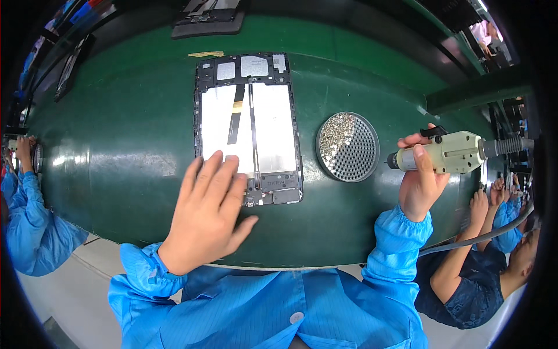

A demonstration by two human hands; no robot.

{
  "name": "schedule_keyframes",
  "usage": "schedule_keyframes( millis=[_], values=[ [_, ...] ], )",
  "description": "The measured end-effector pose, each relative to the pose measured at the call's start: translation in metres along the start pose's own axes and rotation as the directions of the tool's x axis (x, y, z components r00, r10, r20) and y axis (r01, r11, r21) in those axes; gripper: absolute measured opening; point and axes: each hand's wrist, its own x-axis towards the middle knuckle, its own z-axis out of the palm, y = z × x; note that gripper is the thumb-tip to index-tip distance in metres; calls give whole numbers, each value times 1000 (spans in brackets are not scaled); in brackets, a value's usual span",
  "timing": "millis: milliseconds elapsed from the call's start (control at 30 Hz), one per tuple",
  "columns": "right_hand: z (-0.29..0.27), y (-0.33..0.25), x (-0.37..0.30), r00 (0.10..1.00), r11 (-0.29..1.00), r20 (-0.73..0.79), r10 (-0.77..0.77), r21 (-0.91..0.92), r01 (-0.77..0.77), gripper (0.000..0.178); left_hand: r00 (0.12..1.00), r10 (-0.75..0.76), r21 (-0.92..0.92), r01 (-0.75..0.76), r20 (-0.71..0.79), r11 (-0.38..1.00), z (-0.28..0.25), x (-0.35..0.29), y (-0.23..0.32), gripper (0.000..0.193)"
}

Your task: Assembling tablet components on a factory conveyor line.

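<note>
An opened tablet [272,125] lies on the green bench in front of me, its silver battery cells, black frame and dark ribbon cable exposed. My left hand [209,206] is over its lower left corner with the fingers stretched out and apart, hiding part of that edge. Whether the fingertips touch the tablet I cannot tell. To the right, my right hand [422,174] is wrapped round a pale green electric screwdriver [459,152], held sideways with its tip toward the left. Between the screwdriver and the tablet sits a round dark tray [360,164] with many small holes, partly covered by tiny screws [338,136].
A yellowish strip [206,54] lies beyond the tablet. Another opened device [206,26] rests on a raised dark shelf at the back. A cable [494,232] runs along the right. Co-workers sit close by at left [38,227] and right [471,279].
</note>
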Motion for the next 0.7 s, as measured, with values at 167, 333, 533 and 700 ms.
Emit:
schedule_keyframes(
  millis=[167, 333, 533, 700],
  values=[
    [0, -1, -4, 1000, 1000, 29, 3, -3, -3, 47, 942, 308, -145, -325, -131, 934, 21, 20, 8, 47],
    [-9, 5, -8, 1000, 1000, 8, 1, -30, -1, 50, 878, 471, -69, -477, -85, 876, 42, 35, 0, 36],
    [-7, 1, -3, 997, 999, -68, 36, 21, -35, 50, 851, 524, -88, -520, 33, 850, 35, 44, -8, 34],
    [-4, -12, 3, 998, 998, -9, 64, 29, -64, 52, 860, 509, -104, -506, 8, 856, 40, 43, -7, 36]
  ],
)
